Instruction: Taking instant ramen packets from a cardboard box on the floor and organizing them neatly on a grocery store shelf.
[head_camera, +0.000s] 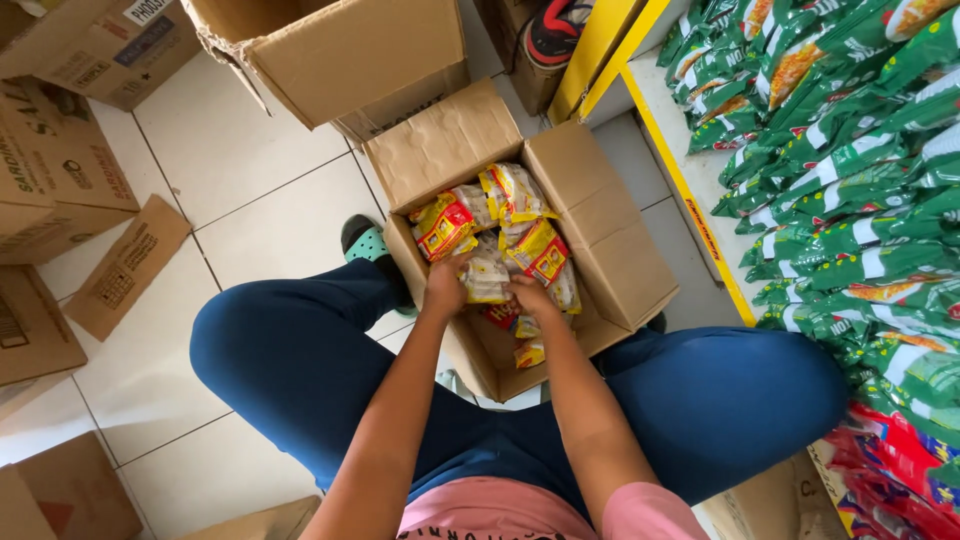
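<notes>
Gripping packets (487, 275) (both hands (447, 287))

— What is the person wearing, seen from above?

— Dark blue trousers (300, 350), snug, plain cloth over both thighs and knees. A pink top (500, 512) shows at the bottom edge, with short sleeves ending above the elbows.

— Anything on the arms?

— Nothing: both forearms are bare down to the left hand (446, 287) and right hand (530, 295). No watch, ring or bracelet that I can make out.

— And the feet?

— One teal clog (362, 241) with round holes across the toe. The other foot is mostly hidden; possibly a dark shoe.
</notes>
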